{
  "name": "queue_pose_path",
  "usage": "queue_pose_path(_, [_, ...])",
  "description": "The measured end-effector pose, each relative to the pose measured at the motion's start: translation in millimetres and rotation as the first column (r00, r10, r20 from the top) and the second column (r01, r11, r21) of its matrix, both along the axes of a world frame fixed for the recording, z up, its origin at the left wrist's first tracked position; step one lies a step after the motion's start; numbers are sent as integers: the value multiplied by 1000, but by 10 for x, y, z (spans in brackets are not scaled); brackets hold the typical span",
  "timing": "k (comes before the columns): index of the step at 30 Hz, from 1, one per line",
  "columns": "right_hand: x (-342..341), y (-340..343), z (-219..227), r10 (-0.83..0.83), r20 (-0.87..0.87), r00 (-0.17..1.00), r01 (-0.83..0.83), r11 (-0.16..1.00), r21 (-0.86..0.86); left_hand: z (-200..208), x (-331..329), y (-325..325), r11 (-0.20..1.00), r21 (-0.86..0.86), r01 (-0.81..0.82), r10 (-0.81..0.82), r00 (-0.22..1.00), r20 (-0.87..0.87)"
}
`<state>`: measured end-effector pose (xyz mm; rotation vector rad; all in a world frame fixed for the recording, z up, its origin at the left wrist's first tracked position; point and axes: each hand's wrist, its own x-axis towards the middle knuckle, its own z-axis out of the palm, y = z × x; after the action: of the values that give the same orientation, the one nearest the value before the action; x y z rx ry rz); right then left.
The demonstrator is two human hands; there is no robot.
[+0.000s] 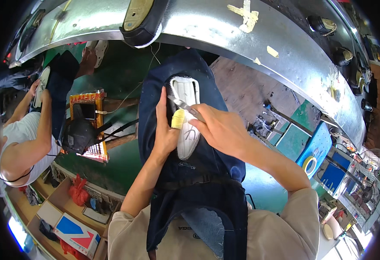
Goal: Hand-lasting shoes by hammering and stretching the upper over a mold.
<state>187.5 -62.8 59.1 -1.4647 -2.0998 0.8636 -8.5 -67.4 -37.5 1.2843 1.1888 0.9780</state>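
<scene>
A shoe (187,145) with a dark upper and a white underside lies lengthwise on the dark blue apron (150,104) over my lap. My left hand (165,138) grips its left side, fingers along the edge. Yellow tape is wrapped round the left thumb, which presses on the white underside. In my right hand (222,128) is a narrow metal knife (180,102), its blade slanting up and left across the shoe to the inner left edge. The fingers of that hand are closed round the handle, and the hand rests against the shoe's right side.
A metal bench (198,26) curves across the far side, carrying a shoe form (139,17) and several more at right. At left, another person (29,134) holds a shoe. A black bag (80,135) sits beside an orange frame; a blue stool (316,149) stands at right.
</scene>
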Motion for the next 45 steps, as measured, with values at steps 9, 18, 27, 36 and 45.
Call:
queue_pose_path(9, [-51,159,-189,-12,94,995,7,999,49,98,7,-34,998,5,64,-62,988,-142])
queue_pose_path(18, [381,89,187,-15,-157,988,-133,450,-883,135,-175,223,968,-175,179,-161,981,111])
queue_pose_path(27, [260,-189,68,277,8,961,-189,675,-713,145,31,-55,989,-136,56,-51,998,40])
queue_pose_path(36, [370,-223,258,189,47,981,-154,901,-406,120,-42,-632,860,-508,-54,137,982,128])
queue_pose_path(45, [97,-63,11,196,178,964,-189,981,-52,139,-36,-571,935,-338,106,-67,990,127])
